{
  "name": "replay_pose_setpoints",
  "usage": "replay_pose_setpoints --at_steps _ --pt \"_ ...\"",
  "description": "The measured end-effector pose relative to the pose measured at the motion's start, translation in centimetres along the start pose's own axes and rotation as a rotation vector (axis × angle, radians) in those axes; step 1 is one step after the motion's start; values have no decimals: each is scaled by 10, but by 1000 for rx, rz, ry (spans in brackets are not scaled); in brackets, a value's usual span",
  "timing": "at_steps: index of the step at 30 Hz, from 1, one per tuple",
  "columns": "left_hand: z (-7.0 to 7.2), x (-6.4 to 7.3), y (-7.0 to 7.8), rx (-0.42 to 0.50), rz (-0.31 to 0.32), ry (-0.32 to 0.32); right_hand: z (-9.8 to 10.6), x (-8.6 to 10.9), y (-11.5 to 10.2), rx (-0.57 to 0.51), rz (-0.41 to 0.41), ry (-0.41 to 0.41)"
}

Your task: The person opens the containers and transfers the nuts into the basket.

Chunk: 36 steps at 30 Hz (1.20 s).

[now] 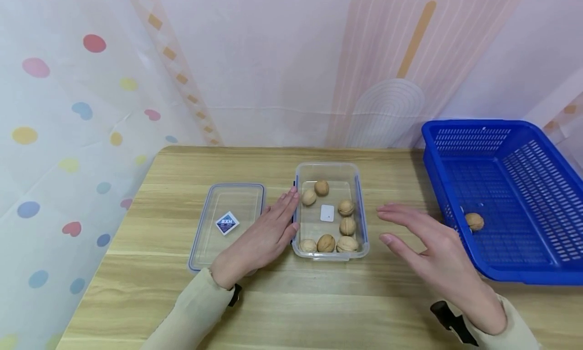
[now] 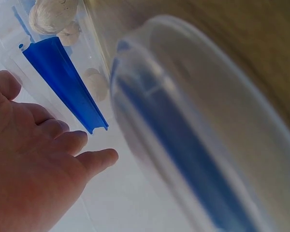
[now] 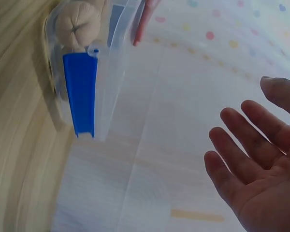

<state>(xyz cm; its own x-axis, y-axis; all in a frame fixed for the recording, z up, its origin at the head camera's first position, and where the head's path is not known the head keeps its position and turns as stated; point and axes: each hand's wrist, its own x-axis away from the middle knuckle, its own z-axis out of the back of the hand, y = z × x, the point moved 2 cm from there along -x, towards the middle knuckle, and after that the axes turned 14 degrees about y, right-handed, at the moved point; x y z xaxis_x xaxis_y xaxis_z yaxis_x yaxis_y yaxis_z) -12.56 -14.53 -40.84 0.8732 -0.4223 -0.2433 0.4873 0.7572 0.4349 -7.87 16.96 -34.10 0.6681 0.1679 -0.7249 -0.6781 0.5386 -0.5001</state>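
A clear plastic food container stands on the table with several walnuts along its sides and front. My left hand lies against its left wall, fingers straight along the rim. The left wrist view has a blue side latch right by those fingers. My right hand hovers between the container and the blue basket, fingers spread and nothing in them; the right wrist view shows its bare palm. Another blue latch hangs down on the container's right side.
The clear lid with a blue seal lies flat left of the container, partly under my left forearm. At the right stands a blue plastic basket with one walnut inside. A patterned cloth hangs behind the table.
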Motion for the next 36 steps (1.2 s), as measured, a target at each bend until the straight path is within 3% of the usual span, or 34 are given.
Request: replay_pose_setpoints --at_steps 8,25,36 --pt "0 0 0 2 2 -1 -19 -8 2 5 -55 -73" --pt "0 -1 -1 5 9 -11 -67 -24 18 -50 -167 -364" --pt "1 -1 0 10 9 -1 -88 -30 29 -75 -149 -547"
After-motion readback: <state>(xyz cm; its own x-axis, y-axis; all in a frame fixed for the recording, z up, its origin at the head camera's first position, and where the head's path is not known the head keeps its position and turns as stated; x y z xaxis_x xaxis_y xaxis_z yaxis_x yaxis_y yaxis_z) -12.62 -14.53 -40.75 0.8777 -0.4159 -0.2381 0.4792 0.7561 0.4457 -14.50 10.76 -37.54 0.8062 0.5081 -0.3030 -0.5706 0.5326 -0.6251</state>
